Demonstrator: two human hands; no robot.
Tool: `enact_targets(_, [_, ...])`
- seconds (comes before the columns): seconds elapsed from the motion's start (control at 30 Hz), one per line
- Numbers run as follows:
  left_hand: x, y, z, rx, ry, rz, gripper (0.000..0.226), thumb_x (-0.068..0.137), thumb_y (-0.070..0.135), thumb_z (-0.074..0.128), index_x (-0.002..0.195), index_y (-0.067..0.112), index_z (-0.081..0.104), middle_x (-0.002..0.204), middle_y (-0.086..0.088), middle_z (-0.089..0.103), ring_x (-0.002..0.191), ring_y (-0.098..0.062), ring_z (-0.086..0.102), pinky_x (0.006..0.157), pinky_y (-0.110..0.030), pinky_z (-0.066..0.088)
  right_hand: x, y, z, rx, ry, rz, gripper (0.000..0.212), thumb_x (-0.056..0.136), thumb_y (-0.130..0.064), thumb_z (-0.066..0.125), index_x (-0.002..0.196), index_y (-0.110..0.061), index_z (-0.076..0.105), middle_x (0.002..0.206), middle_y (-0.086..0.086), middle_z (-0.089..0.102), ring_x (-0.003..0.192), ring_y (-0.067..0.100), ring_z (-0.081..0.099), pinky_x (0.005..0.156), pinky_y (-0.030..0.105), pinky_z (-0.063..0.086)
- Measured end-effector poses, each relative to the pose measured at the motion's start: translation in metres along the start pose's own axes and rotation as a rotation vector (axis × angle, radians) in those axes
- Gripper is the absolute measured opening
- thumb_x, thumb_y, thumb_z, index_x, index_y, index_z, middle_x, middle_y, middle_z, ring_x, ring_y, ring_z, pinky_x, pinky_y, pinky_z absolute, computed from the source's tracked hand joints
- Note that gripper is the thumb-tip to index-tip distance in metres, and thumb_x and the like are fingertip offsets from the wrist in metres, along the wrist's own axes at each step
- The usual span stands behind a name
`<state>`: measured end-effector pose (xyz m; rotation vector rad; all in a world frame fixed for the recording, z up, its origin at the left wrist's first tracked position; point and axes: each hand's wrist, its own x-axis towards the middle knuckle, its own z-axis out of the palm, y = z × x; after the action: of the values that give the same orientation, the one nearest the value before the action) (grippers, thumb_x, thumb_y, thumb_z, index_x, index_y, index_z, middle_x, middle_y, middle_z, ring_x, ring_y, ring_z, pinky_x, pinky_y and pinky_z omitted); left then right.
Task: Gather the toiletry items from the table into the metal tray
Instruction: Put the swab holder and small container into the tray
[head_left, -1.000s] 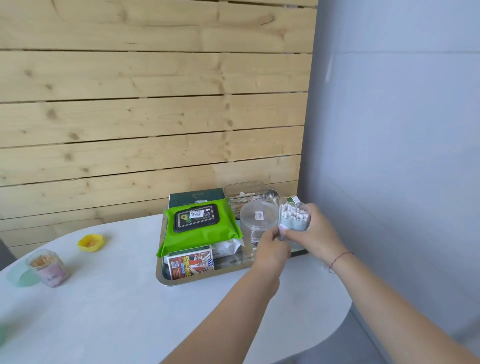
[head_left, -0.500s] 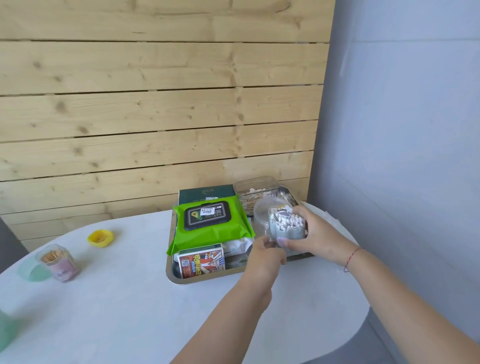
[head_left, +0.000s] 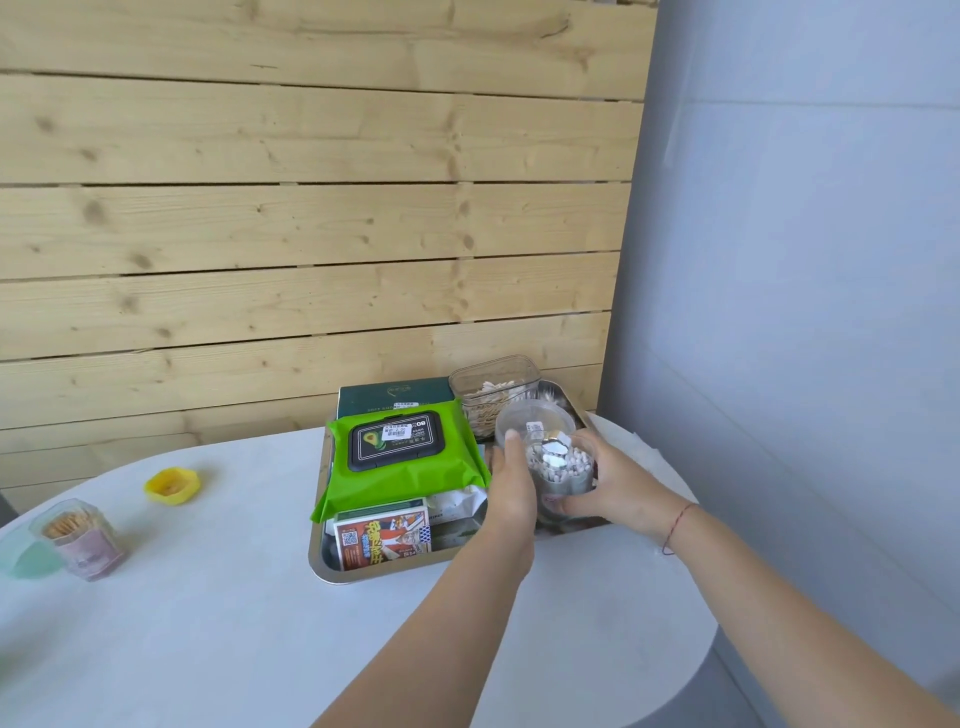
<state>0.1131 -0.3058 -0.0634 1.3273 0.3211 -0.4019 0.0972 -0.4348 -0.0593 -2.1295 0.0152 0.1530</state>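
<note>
Lowering looks next: your right hand (head_left: 615, 488) grips the swab jar (head_left: 561, 467) above the metal tray (head_left: 363, 576). Your left hand (head_left: 511, 488) rests against its side, fingers hidden, so I cannot tell its grip. Risk: the round tub (head_left: 530, 421) just beyond your thumb crowds the gap, and the jar may tip.
</note>
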Motion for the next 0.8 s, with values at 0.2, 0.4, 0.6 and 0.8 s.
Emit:
enact_targets(0.2, [0.007, 0.004, 0.004, -0.026, 0.009, -0.008, 0.071, 0.083, 0.074, 0.026, 0.131, 0.029, 0.052, 0.128, -0.002, 0.061, 0.112, -0.02, 0.061, 0.09, -0.037, 0.052, -0.002, -0.008, 0.016, 0.068, 0.094, 0.065, 0.069, 0.06, -0.025, 0.087, 0.119, -0.024, 0.053, 0.111, -0.008, 0.066, 0.101, 0.007, 0.063, 0.091, 0.027, 0.051])
enact_targets(0.4, [0.004, 0.01, 0.0, 0.077, 0.023, 0.012, 0.066, 0.089, 0.068, 0.023, 0.129, 0.025, 0.054, 0.117, -0.003, 0.066, 0.08, -0.016, 0.065, 0.06, -0.024, 0.05, -0.007, -0.01, 0.022, -0.077, 0.25, 0.126, 0.061, 0.054, -0.035, 0.082, 0.103, -0.017, 0.051, 0.096, -0.007, 0.06, 0.093, 0.016, 0.058, 0.075, 0.026, 0.048])
enact_targets(0.6, [-0.015, -0.004, 0.001, 0.175, 0.067, 0.096, 0.081, 0.083, 0.068, 0.036, 0.149, 0.022, 0.023, 0.151, -0.007, 0.033, 0.135, -0.028, 0.039, 0.112, -0.047, 0.032, -0.011, -0.022, 0.038, -0.244, 0.27, 0.145, 0.028, 0.077, -0.033, 0.068, 0.085, -0.017, 0.046, 0.076, -0.004, 0.053, 0.075, 0.021, 0.052, 0.061, 0.029, 0.038])
enact_targets(0.8, [-0.037, -0.018, 0.002, 0.182, 0.079, 0.155, 0.096, 0.069, 0.074, 0.042, 0.14, 0.01, 0.032, 0.151, -0.008, 0.031, 0.139, -0.022, 0.033, 0.113, -0.044, 0.03, -0.015, -0.03, 0.06, -0.462, 0.406, 0.068, 0.02, 0.091, -0.03, 0.047, 0.085, -0.014, 0.036, 0.072, -0.008, 0.043, 0.085, 0.028, 0.061, 0.063, 0.029, 0.035])
